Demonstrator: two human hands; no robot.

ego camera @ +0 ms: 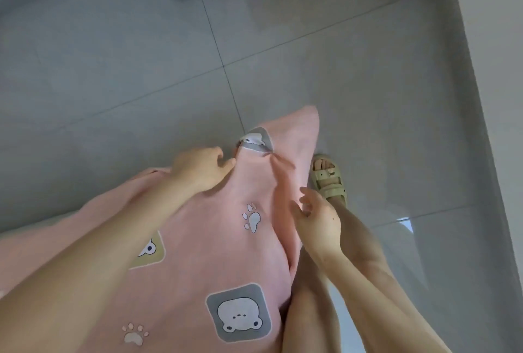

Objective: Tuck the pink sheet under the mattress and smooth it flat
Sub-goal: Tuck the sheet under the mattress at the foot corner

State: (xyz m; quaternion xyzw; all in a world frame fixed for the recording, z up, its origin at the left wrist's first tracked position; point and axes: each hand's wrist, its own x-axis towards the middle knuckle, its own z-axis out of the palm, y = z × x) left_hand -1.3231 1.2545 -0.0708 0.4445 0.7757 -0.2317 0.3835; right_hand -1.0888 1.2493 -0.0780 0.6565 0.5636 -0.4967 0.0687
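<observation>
The pink sheet (215, 253) lay draped over a bed corner, its edge hanging toward the grey tiled floor (113, 70). The left hand (202, 169) rested on it with straight, spread fingers. The right hand (318, 224) hovered just beside the hanging fold, fingers loosely parted, holding nothing. One sandal (329, 180) stood near. The sheet showed three bear patches (239, 313) and two paw prints (252, 217).

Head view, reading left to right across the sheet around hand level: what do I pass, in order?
Yellow bear patch → left hand, resting on the pink sheet → white paw print → right hand. The sandal overlaps the right hand, so it is left out.
</observation>
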